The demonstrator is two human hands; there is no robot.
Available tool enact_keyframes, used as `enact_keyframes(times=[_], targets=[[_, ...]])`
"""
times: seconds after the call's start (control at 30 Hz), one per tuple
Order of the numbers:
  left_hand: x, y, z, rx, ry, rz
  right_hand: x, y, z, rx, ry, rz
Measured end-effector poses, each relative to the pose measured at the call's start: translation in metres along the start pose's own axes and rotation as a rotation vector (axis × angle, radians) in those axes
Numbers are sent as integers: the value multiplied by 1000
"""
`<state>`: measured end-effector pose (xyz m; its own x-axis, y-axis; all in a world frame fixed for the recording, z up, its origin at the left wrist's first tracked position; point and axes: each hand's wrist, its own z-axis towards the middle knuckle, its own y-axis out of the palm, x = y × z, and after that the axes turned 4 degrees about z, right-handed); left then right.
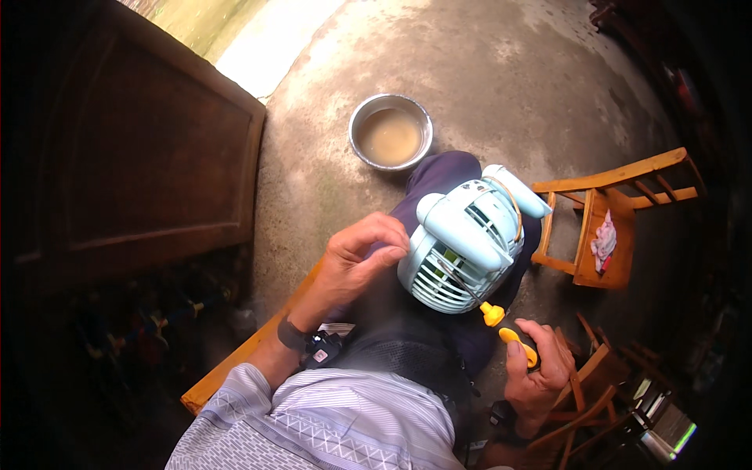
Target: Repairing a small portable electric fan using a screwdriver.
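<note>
A small light-blue plastic fan (458, 243) with a slotted grille lies across my dark-trousered lap. Something green shows through its slots. My left hand (360, 254) is at the casing's left edge, thumb and forefinger pinched together; what is between the tips is too small to make out. To the lower right, my right hand (540, 366) grips the yellow handle end of a screwdriver (493, 314). Its thin metal shaft lies against the grille, and the tip's exact place is hard to see. A tan cord or band crosses the fan's right side.
Beyond my knees, a metal basin (391, 131) of cloudy water stands on the concrete floor (501, 102). A wooden chair (619, 235) with a pinkish cloth (604, 241) is at right. More wooden furniture (595, 384) crowds the lower right. A dark wooden door (141, 149) fills the left.
</note>
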<state>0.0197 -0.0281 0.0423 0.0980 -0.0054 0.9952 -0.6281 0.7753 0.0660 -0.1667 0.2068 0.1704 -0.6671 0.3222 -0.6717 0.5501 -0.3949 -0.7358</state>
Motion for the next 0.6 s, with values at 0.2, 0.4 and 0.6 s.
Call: enact_keyframes(times=[0.2,0.4,0.6], targets=[[1,10,-11,169,-342,-664,0,18,-7,18,72,195],[3,13,-15,148,-468,-796,-1,27,-8,-20,141,305],[2,15,-16,149,-473,-836,-1,30,-7,-28,142,325]])
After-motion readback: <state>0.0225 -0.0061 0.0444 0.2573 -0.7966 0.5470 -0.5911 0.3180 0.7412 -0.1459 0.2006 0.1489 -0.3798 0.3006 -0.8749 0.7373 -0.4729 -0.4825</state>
